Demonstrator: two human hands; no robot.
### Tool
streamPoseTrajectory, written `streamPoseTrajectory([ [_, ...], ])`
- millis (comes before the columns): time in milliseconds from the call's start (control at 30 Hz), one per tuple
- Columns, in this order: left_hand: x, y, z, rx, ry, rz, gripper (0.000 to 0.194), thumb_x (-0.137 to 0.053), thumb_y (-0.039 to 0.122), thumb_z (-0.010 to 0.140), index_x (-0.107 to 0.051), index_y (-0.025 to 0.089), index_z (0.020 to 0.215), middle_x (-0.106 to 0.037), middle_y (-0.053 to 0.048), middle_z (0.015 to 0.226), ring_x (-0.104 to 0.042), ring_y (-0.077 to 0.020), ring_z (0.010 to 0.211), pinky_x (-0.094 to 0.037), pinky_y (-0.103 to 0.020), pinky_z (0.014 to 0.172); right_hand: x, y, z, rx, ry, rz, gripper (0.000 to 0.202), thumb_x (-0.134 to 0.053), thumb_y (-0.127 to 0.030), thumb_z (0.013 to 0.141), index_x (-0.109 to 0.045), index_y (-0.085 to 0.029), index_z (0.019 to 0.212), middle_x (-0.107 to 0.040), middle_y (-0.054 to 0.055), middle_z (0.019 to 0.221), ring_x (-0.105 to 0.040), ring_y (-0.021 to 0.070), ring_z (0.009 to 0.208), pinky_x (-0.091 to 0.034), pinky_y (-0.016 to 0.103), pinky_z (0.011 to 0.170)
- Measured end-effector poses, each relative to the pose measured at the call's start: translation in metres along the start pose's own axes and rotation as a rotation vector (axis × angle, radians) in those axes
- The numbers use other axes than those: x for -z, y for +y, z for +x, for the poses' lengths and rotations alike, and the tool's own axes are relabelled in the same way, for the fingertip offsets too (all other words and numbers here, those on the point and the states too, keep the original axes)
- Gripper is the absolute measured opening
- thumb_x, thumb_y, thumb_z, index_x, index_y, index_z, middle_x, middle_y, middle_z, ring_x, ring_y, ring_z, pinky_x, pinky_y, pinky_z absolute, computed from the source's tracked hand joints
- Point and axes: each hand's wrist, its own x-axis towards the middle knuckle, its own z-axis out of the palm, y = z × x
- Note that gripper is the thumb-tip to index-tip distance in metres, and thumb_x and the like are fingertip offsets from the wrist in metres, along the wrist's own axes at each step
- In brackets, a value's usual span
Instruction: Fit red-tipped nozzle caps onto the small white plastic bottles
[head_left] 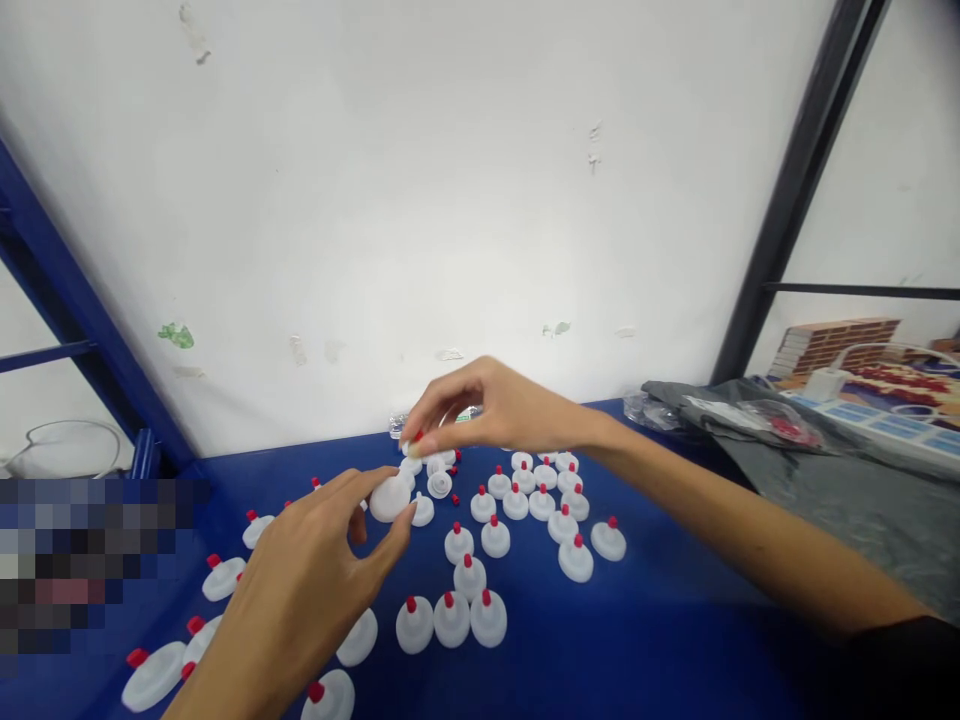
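Red-tipped white discs (489, 618) spread over the blue desk (675, 610), several touching in rows. Past the left hand's fingertips sit white discs without red tips (439, 485), crowded close to the work, and a loose red cap (455, 500) lies just beside them. The left hand (307, 550) and its forearm hide part of the discs on that side. At the right, a grey plastic sheet (750, 460) carries a clear bag with red pieces (787, 428); behind the desk rises a white wall (480, 220).

The left thumb and index finger are a disc's width apart, closed on the rim of a plain white disc (388, 500). The right hand (495, 410) pinches a small red piece (418, 437) above it, fingertips nearly together; whether it joins the disc, I cannot tell.
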Motion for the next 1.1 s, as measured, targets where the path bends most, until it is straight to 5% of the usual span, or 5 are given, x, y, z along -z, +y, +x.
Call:
streamPoseTrajectory([
  [300,0.008,0.007,-0.002,-0.074,0.034,-0.026,0.030,-0.054,0.051,0.092,-0.069,0.025,0.089,-0.054,0.004,0.062,-0.050,-0.0160,0.052,-0.038,-0.029,0.053,-0.027,-0.003,0.000,0.024,0.038,-0.065,0.004,-0.078,-0.020,0.086,-0.077,-0.018,0.090,-0.076,0.000,0.085,-0.069,0.0131,0.078,-0.052,0.024,0.066],
  [500,0.006,0.008,-0.002,-0.032,0.066,-0.009,0.042,-0.051,0.056,0.092,-0.052,0.024,0.065,-0.047,0.005,0.053,-0.045,-0.0155,0.048,-0.033,-0.029,0.050,-0.035,0.002,-0.001,0.103,0.026,-0.137,0.005,-0.074,-0.017,0.090,-0.078,-0.018,0.092,-0.078,0.001,0.089,-0.071,0.0132,0.081,-0.055,0.026,0.075],
  [700,0.004,0.006,-0.001,0.091,-0.037,-0.086,0.054,-0.050,0.070,0.089,-0.069,0.027,0.116,-0.068,0.002,0.075,-0.058,-0.0181,0.054,-0.043,-0.032,0.055,-0.014,0.003,0.000,0.040,0.010,-0.183,0.008,-0.075,-0.022,0.090,-0.078,-0.017,0.095,-0.078,0.003,0.090,-0.072,0.0136,0.080,-0.055,0.025,0.072],
  [900,0.004,0.003,0.001,0.049,0.024,-0.096,0.053,-0.043,0.063,0.097,-0.066,0.026,0.128,-0.073,-0.002,0.092,-0.061,-0.0184,0.062,-0.049,-0.035,0.064,0.033,0.073,-0.010,-0.331,0.003,-0.428,0.010,-0.075,-0.025,0.085,-0.078,-0.017,0.090,-0.079,0.005,0.087,-0.074,0.0178,0.081,-0.054,0.026,0.072],
  [1100,-0.001,-0.006,0.002,-0.002,0.002,-0.062,0.041,-0.043,0.055,0.098,-0.071,0.028,0.113,-0.071,-0.002,0.096,-0.064,-0.0191,0.069,-0.046,-0.033,0.062,0.041,0.133,-0.025,-0.481,-0.172,-0.392,0.008,-0.080,-0.022,0.075,-0.078,-0.016,0.080,-0.080,0.004,0.079,-0.076,0.0207,0.077,-0.054,0.025,0.069],
])
